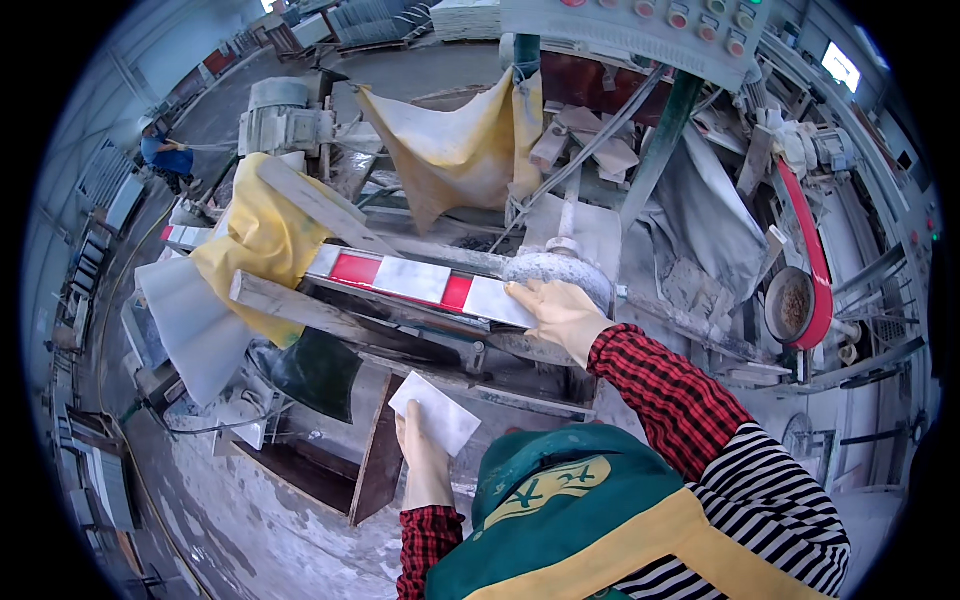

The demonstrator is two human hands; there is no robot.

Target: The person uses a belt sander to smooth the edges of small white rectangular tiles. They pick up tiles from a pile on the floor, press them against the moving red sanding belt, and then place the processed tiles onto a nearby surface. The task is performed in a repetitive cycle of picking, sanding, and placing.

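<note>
My left hand [425, 468] is closed on a white rectangular stone tile [446, 418], held by its left edge in front of the machine. Past it, a narrow red conveyor belt [355, 268] carries a row of white tiles [412, 280], with red gaps between some of them. My right hand [565, 318] lies with its fingers stretched out over the right end of the nearest tile on the belt [492, 302]. Its thumb and the tile's far end are partly hidden. The row runs leftward under a yellow cloth [265, 235].
A dusty round wheel [560, 272] sits just beyond my right hand. Wooden bars flank the belt. A motor [280, 120] stands at the far left, and a button panel [640, 30] hangs above. At right, a red belt [808, 250] loops round a pulley. Another person [165, 155] stands far left.
</note>
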